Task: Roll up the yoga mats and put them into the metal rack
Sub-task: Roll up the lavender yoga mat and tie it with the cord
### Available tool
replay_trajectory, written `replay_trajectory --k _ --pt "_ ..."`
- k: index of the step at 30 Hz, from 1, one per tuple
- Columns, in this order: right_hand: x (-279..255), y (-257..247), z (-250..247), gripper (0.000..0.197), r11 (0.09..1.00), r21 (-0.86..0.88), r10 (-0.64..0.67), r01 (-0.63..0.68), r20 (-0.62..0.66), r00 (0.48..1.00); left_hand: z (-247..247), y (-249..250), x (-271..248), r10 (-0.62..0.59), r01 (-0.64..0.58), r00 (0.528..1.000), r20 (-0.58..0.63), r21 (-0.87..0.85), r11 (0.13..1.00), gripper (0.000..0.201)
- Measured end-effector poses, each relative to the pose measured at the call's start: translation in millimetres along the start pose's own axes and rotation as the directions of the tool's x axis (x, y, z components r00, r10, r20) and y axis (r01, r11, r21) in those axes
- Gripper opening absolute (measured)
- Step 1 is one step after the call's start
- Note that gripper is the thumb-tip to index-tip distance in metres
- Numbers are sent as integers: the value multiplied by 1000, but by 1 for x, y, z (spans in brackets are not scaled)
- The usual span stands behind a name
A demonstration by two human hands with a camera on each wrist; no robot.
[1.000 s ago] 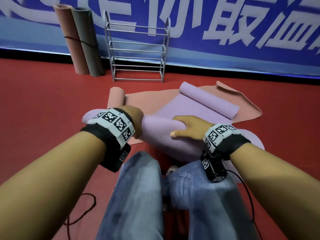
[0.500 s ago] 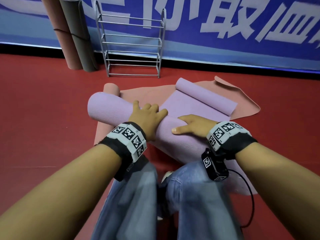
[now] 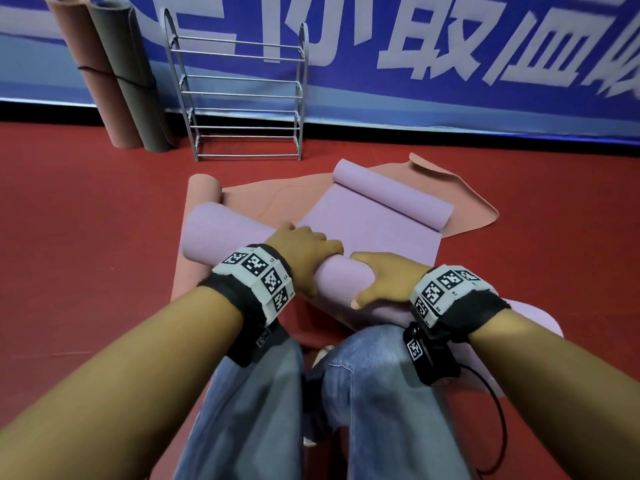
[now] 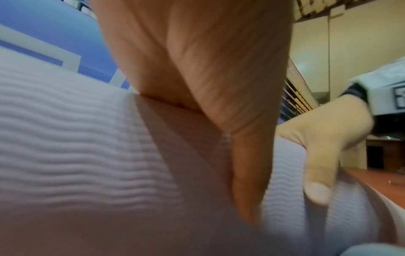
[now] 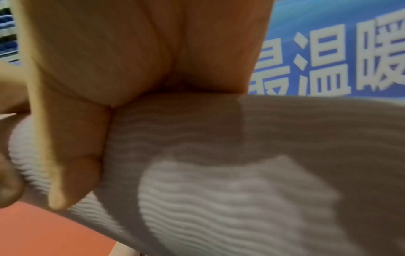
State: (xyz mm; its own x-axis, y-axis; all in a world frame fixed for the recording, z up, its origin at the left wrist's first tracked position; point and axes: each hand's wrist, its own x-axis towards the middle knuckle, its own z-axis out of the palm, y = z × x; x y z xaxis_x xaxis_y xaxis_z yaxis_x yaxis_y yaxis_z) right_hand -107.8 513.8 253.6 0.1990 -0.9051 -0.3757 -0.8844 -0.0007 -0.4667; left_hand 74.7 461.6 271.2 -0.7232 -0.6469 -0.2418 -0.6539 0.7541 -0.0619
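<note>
So that the coil stays tight, the purple mat roll (image 3: 242, 237) is clamped under the curled fingers (image 3: 311, 237) of the left hand (image 3: 304, 258) and right hand (image 3: 384, 278); flat mat lies beyond the fingertips.

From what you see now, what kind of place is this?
Probably a gym or sports hall: red sports floor, a long blue banner along the wall, and yoga mats beside a metal rack.

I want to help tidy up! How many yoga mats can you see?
4. A purple mat half-rolled under both hands, a pink mat spread beneath it, and a rolled pink mat and rolled grey mat leaning on the banner left of the rack. Others may be out of view.
</note>
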Motion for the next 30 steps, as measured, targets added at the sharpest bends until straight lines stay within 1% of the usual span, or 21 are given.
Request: replay_trajectory --k 1,3,5,6,7,8,10,11,14,16,18,20,23,25,26,28,29,30 --pt "1 3 -2 47 999 49 8 -8 -12 1000 1 -2 -4 -17 19 999 -44 48 999 86" --pt "1 7 -6 50 985 171 32 -30 -10 999 5 -10 -13 -50 70 988 -146 135 988 108" --pt "3 13 -8 54 954 293 61 -59 2 998 18 -22 -21 -41 97 963 -268 201 975 126" --pt "4 15 -7 53 942 328 72 -73 16 997 25 -27 -22 -31 95 954 -300 201 975 132" --pt "5 16 -7 51 935 346 79 -84 28 996 29 -28 -23 -26 89 955 -296 200 976 134" --pt "5 17 -5 47 933 348 86 -93 37 996 29 -27 -22 -46 97 968 -247 200 975 131" --pt "7 19 -3 44 937 332 98 -107 45 994 24 -18 -16 -101 128 985 -140 200 971 115" --pt "7 22 -2 44 939 325 103 -114 50 993 23 -15 -11 -113 133 988 -109 192 972 105" --pt "5 28 -1 42 949 292 106 -120 62 992 17 -12 -1 -98 107 993 -66 140 984 78" --pt "6 28 -1 45 970 213 104 -114 57 993 15 -15 2 -108 108 994 -3 96 989 67" --pt "8 25 0 45 988 121 92 -98 47 995 15 -18 2 -125 121 990 63 71 990 63" --pt "10 24 0 44 992 90 79 -84 63 995 16 -21 2 -133 130 984 118 37 991 62" --pt "11 19 4 55 995 66 62 -69 103 993 19 -24 -2 -138 147 966 217 -25 989 58" --pt "12 17 9 64 998 -23 57 -55 83 995 18 -24 -3 -137 153 957 256 -44 987 52" --pt "12 16 11 64 997 -54 55 -51 68 996 18 -24 -3 -125 145 954 272 -55 988 51" --pt "11 18 14 59 997 -64 57 -54 45 997 17 -24 -3 -99 122 955 280 -68 990 50" --pt "10 19 15 54 997 -52 57 -55 39 998 18 -23 -3 -89 108 962 260 -58 992 51" --pt "8 21 16 48 998 -33 61 -59 36 997 18 -22 -3 -82 89 975 209 -26 996 54"
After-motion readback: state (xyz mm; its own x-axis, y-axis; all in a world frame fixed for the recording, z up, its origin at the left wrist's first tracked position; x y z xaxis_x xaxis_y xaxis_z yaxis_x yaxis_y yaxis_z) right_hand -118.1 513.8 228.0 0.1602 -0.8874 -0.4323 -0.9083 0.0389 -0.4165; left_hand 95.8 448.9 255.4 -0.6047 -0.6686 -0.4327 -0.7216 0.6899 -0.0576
